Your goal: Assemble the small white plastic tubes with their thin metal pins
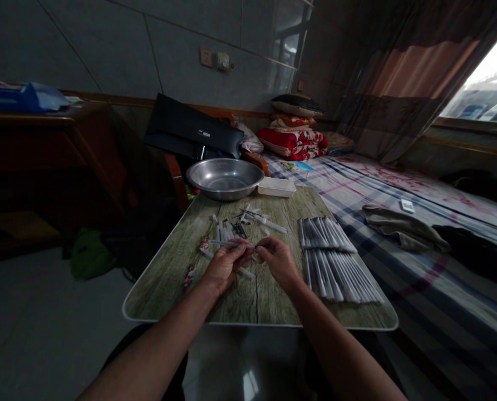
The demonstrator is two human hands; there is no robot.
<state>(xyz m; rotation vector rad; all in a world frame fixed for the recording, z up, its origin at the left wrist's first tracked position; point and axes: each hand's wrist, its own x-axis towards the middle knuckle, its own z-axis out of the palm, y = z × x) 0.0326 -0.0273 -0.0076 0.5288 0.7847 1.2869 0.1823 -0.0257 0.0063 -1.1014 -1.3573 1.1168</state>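
Above the middle of the small table my left hand (224, 266) is closed around a slim, pale pen (223, 243), which points out to the left. My right hand (278, 259) pinches at the pen's other end; the small part between its fingertips is too small to make out. Loose clear pen barrels (273, 224), dark thin pieces (239, 228) and small white caps lie just beyond the hands. A clear tube (246, 273) lies partly under my left hand. Right of my right hand, many similar pens lie in two neat rows, a far row (325, 234) and a near row (335, 275).
A steel basin (225, 178) and a white plastic tray (276, 187) stand at the far edge of the wood-patterned table (160, 295). Small red-and-white wrapped pieces (188, 277) lie on the left. A bed with a checked sheet (357, 184) borders the right side.
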